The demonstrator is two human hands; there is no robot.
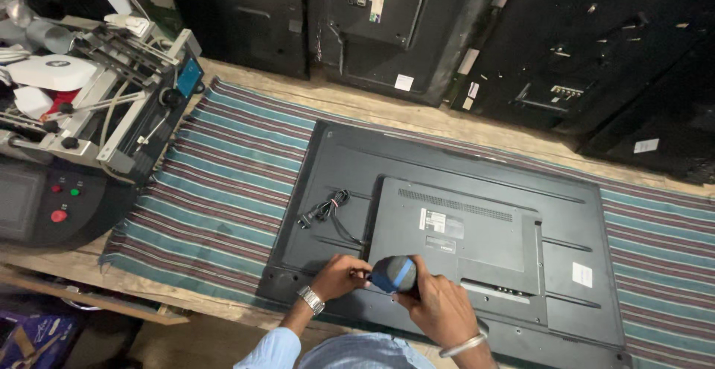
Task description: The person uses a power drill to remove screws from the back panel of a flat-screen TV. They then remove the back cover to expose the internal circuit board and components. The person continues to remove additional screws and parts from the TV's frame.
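A flat-screen television point(462, 190) lies face down on a striped cloth point(223, 183), its dark back panel up. My right hand point(439, 308) grips a dark electric screwdriver with a blue band point(395, 274), held near the lower edge of the back panel. My left hand point(339, 276), with a metal watch on the wrist, rests its fingers on the panel right beside the tool's tip. A coiled black power cable point(328, 209) lies on the panel's left part.
A grey machine with red and green buttons point(67, 138) stands at the left on the wooden bench point(387, 112). Several more televisions point(387, 26) lean back-out against the wall behind. The bench's front edge runs just below the television.
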